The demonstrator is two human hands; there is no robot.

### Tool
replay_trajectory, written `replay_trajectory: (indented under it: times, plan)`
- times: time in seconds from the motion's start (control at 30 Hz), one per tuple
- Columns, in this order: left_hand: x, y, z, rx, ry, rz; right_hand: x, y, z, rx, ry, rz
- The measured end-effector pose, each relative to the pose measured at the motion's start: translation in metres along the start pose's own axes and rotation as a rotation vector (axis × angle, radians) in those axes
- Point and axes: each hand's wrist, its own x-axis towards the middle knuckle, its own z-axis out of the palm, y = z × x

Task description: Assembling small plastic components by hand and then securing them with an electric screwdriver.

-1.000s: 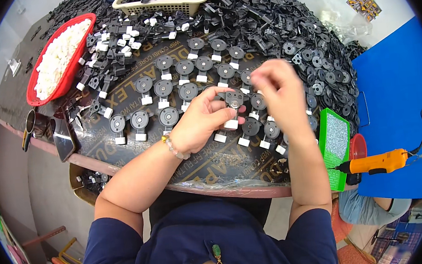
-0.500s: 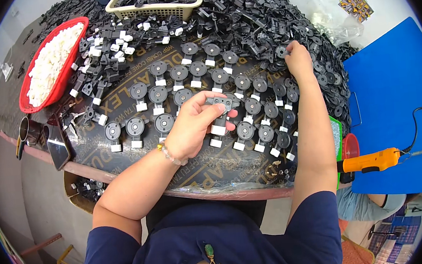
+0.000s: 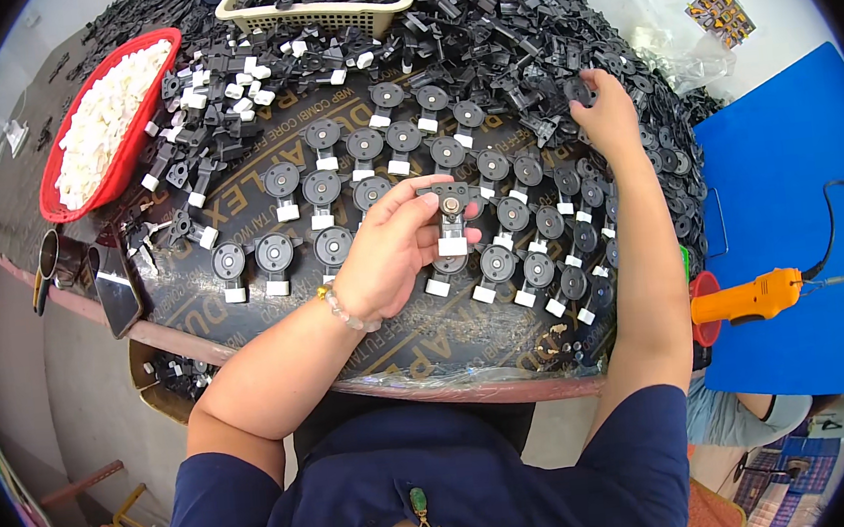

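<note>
My left hand (image 3: 388,248) holds a black plastic bracket (image 3: 448,201) with a white block (image 3: 452,247) at its lower end. A round metal piece shows in the bracket's middle. At the edge of the heap of black parts (image 3: 512,25), my right hand (image 3: 610,119) curls its thumb and fingers round a dark, round-looking part (image 3: 583,91), mostly hidden against the heap. Between my arms, several assembled pieces lie in rough rows, each a black disc (image 3: 322,187) with a white block sticking out below.
A red basket (image 3: 46,186) of white blocks stands left. Behind is a cream basket (image 3: 310,17) of black parts. A phone (image 3: 118,290) and a metal cup (image 3: 62,257) lie near the left edge. An orange power screwdriver (image 3: 751,299) hangs right, before a blue panel (image 3: 787,191).
My right hand has shifted slightly up and right at the heap's edge, its fingers wider apart. In my left hand the bracket has turned, so the round metal piece and white block show more plainly.
</note>
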Motion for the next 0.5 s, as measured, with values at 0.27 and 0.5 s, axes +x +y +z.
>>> replay_trajectory:
  times: [0.27,0.5]
  plan:
    - [0.001,0.002,-0.001,-0.073,0.014,0.039,-0.059,-0.134,-0.071,0.747,-0.529,-0.34]
    - [0.0,0.001,0.002,-0.115,-0.011,0.049,-0.082,-0.148,-0.063,0.67,-0.39,-0.47]
